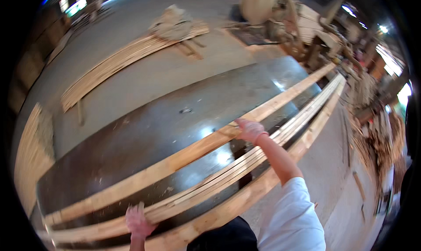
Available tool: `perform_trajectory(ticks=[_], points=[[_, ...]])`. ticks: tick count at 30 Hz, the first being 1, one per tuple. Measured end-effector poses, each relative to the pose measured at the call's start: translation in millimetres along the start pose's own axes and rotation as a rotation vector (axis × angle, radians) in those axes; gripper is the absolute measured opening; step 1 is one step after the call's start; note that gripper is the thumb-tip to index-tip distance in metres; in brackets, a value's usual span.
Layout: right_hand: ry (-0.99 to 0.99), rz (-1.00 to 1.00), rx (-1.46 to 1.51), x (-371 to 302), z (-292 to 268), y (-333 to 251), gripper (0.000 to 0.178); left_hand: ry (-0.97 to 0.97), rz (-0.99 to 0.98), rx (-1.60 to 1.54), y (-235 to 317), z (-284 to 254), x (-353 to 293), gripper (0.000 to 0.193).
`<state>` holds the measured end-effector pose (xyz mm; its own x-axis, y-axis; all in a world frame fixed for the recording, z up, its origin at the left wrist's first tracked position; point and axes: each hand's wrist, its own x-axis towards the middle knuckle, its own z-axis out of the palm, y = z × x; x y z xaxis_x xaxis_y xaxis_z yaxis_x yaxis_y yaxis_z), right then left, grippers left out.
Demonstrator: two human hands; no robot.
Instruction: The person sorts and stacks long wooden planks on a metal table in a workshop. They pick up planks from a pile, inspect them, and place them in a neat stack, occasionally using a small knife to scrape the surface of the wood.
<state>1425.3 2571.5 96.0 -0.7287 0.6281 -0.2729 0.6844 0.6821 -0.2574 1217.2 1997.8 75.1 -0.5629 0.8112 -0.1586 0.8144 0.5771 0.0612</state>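
Observation:
Three runs of long pale timber lie lengthwise over a dark, shiny table. My right hand, in a pinkish glove, is closed on the far wooden board near its middle. Nearer to me, my gloved left hand curls its fingers over a bundle of wooden strips, which shows several stacked edges. Closest to my body runs another wooden board, which neither hand touches. Motion blurs the hands slightly, and my left thumb is hard to make out.
Beyond the table, a long stack of boards lies on the floor with a crumpled sheet on top. More pale timber stands at far left. Machinery and scrap wood piles crowd the right side.

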Motion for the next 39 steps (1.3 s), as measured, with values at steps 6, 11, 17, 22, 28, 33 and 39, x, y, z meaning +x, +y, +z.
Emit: perform_trajectory(ticks=[6, 11, 17, 22, 28, 33, 39], points=[[-0.042, -0.053, 0.077, -11, -9, -52, 0.084, -0.058, -0.053, 0.006, 6, -15, -4, 0.102], [-0.093, -0.190, 0.073, 4, 24, -75, 0.089, -0.138, -0.109, -0.031, 5, -23, -23, 0.107], [-0.257, -0.407, 0.093, 36, 91, -111, 0.113, -0.430, -0.101, 0.101, 10, -66, -11, 0.112], [-0.334, -0.485, -0.136, -6, 98, -248, 0.084, -0.143, -0.157, -0.006, -2, -53, -55, 0.114], [-0.190, -0.505, -0.241, -20, 143, -330, 0.080, 0.598, -0.645, -0.273, -29, -55, -246, 0.088], [-0.184, -0.522, -0.239, -29, 170, -394, 0.079, 0.694, -1.573, -0.456, 25, 60, -479, 0.075], [-0.206, -0.471, -0.251, -55, 194, -491, 0.081, 0.438, -2.297, -0.705, 151, 195, -711, 0.055]])
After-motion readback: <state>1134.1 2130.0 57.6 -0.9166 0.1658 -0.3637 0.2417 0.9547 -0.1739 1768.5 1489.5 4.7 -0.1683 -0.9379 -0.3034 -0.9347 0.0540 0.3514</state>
